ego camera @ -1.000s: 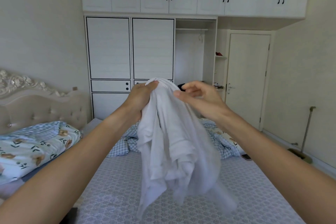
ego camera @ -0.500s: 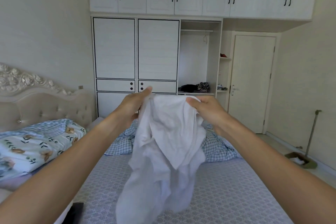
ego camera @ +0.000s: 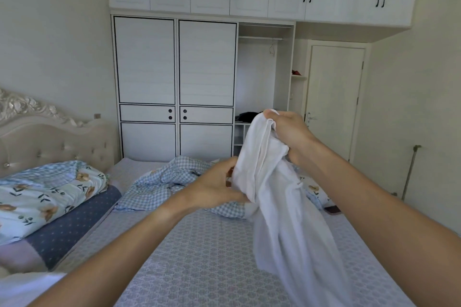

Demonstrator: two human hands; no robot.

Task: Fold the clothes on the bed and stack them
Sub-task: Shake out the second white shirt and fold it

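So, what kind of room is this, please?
Most likely a home bedroom: a bed with a tufted headboard, a white built-in wardrobe, and a crumpled checked quilt.

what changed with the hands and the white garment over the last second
The left hand dropped lower down the white garment and slid along its edge, while the right hand kept the top bunch and moved right. Both still grip it; it still hangs unfolded over the bed.

Both hands hold a garment [ego camera: 279, 197] above the bed [ego camera: 199, 257], pillows [ego camera: 45, 194] left, wardrobe [ego camera: 174, 82] behind.
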